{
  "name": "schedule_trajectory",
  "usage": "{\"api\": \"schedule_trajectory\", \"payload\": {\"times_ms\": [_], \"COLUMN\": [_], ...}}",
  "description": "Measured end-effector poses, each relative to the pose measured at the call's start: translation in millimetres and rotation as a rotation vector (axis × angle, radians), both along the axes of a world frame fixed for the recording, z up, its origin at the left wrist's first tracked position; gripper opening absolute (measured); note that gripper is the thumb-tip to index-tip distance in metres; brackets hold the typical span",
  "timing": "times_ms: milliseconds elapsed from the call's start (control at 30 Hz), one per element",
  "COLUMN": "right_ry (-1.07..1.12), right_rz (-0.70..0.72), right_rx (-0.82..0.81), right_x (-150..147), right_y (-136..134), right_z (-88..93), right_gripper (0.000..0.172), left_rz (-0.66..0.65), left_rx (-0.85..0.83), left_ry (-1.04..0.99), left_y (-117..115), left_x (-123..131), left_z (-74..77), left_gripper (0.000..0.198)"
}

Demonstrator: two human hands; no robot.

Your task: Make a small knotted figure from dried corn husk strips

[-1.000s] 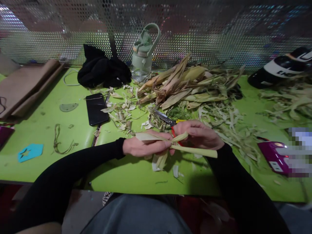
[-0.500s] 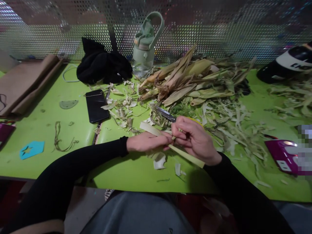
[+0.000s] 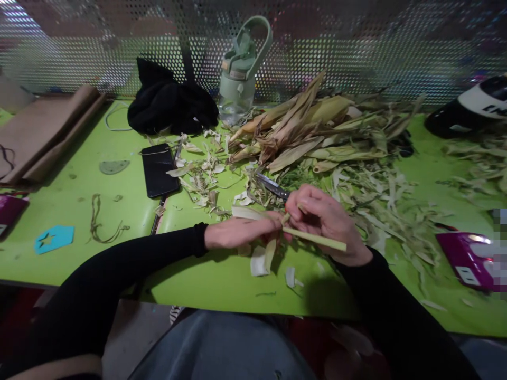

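Observation:
My left hand [image 3: 241, 233] and my right hand [image 3: 322, 219] meet above the green table [image 3: 222, 279], both closed on strips of pale corn husk [image 3: 312, 238]. One strip sticks out to the right under my right hand, another points left past my left fingers, and loose ends hang below the left hand. A big pile of dried corn husks [image 3: 309, 132] lies just behind my hands. Scissors [image 3: 271, 186] rest between that pile and my hands, their handles hidden by my right hand.
A black phone [image 3: 159, 170], a black cloth [image 3: 170, 105] and a pale green water bottle [image 3: 241, 79] stand at the back. Husk scraps [image 3: 388, 200] litter the right side. A magenta box [image 3: 467, 258] sits far right, a blue star-cut piece [image 3: 53, 238] far left.
My hands kept twisting the husk strips together. The long strip under my right hand swung from slanting down-right to nearly level, and the view shifted slightly.

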State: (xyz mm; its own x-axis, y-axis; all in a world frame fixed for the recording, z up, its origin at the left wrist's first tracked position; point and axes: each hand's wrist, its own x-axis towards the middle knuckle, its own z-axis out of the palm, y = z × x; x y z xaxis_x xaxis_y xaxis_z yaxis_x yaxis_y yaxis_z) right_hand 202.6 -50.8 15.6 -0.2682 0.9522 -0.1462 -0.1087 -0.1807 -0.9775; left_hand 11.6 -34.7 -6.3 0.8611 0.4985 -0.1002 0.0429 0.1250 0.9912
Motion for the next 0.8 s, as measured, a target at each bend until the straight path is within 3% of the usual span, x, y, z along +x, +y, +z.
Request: {"api": "schedule_trajectory", "payload": {"times_ms": [67, 133, 267, 433, 533, 633, 733, 800], "right_ry": [0.006, -0.019, -0.159, -0.345, -0.617, -0.814, -0.835, -0.759], "right_rz": [-0.103, -0.204, -0.176, -0.391, -0.198, -0.020, 0.016, 0.058], "right_rx": [0.120, 0.227, 0.247, 0.432, 0.434, 0.525, 0.566, 0.507], "right_x": [6, 13, 23, 20, 12, 0, -10, -12], "right_y": [7, 15, 23, 18, 12, 7, 0, -4], "right_z": [-4.3, -9.5, -19.7, -21.9, -20.0, -20.8, -21.4, -20.0], "right_gripper": [0.015, 0.020, 0.038, 0.033, 0.041, 0.036, 0.027, 0.027], "left_rz": [0.035, 0.087, 0.210, 0.436, 0.473, 0.442, 0.385, 0.375], "left_rx": [-0.102, -0.183, -0.307, -0.253, -0.274, -0.255, -0.074, 0.074], "left_ry": [-0.042, -0.060, -0.114, -0.215, -0.235, -0.213, -0.202, -0.188], "left_y": [4, 9, 13, 15, 15, 13, 11, 12], "left_x": [0, -1, 1, 6, 8, 8, 5, 3], "left_z": [-8.0, -15.7, -23.7, -20.1, -15.5, -13.5, -16.6, -20.2], "left_gripper": [0.032, 0.035, 0.035, 0.028, 0.035, 0.040, 0.037, 0.034]}}
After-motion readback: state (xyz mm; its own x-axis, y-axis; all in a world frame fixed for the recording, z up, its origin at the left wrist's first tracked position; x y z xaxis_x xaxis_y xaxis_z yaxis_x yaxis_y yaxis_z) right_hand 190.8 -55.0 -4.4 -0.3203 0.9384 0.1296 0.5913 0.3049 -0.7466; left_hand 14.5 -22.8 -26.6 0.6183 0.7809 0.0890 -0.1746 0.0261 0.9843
